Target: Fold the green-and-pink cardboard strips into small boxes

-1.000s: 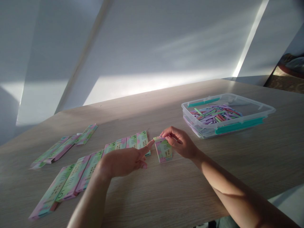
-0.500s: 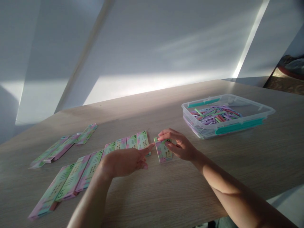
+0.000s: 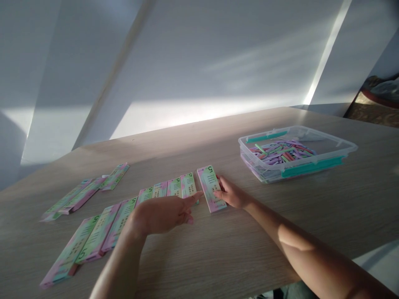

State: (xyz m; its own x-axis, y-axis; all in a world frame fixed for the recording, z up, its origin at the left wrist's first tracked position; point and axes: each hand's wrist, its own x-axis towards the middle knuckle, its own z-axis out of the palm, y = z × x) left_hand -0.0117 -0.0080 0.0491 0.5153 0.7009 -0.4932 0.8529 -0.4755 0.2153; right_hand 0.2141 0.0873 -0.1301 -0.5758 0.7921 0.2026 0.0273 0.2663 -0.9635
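A pale wall (image 3: 199, 58) spans the far side, lit by bands of sunlight. In front of it is a wood-grain table (image 3: 249, 249). At its far right sits a clear plastic container (image 3: 254, 166) with teal latches, its top open.

A row of flat printed cartons (image 3: 173, 187) runs from near left to the centre. At least seven are visible, laid side by side; the left arm and hand cover part of the row. Several show a "5" at the far end; the second from the left shows it at the near end. A smaller group of three cartons (image 3: 82, 195) lies beyond the row at left.

The left hand (image 3: 163, 211) has its index finger extended and the others loosely curled, with nothing seen in its grasp. Its fingertip is at the left edge of the single carton (image 3: 207, 182); contact cannot be confirmed. The right hand (image 3: 233, 194) is partly closed on that carton's right edge, thumb on the printed face.

Status: at least seven cartons are in line; the single carton is just beside the row's right end, separated by a narrow gap; three are outside it. Small coloured sticks (image 3: 288, 151) lie loose and unsorted inside the container.
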